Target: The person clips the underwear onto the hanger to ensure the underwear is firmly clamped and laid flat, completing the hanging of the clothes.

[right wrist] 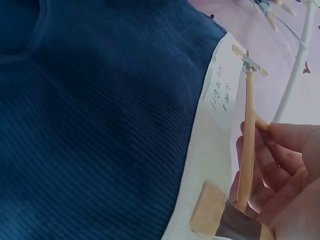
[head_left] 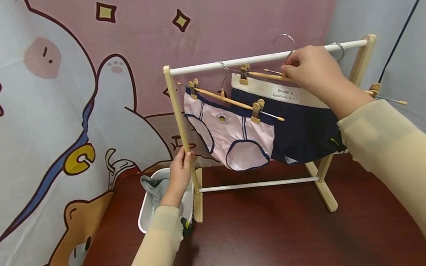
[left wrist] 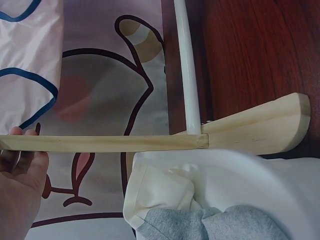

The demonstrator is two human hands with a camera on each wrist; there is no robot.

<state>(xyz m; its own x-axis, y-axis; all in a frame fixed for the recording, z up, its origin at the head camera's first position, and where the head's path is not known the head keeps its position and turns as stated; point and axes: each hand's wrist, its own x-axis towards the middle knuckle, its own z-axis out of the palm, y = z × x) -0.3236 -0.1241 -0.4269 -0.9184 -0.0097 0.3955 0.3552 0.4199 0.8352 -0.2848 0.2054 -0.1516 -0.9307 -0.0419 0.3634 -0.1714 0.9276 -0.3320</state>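
Observation:
My right hand (head_left: 312,69) pinches the middle of a wooden clip hanger (right wrist: 247,145) by the base of its stem, between thumb and fingers. From its clips hang navy ribbed underpants (head_left: 302,125) with a cream lettered waistband. The hanger's metal hook (head_left: 283,40) stands above the white top rail; whether it touches the rail I cannot tell. On the left my left hand (head_left: 180,170) grips the wooden side post (left wrist: 90,143) of the small clothes rack (head_left: 177,110). Pink underpants (head_left: 228,126) with navy trim hang from another clip hanger (head_left: 229,100), hooked on the rail.
A white basket (head_left: 142,220) with grey cloth (head_left: 155,187) inside stands by the rack's left foot. Another metal hook (head_left: 339,49) sits on the rail at the right. The rack stands on a dark red-brown table (head_left: 261,244), before a cartoon-printed curtain (head_left: 222,22).

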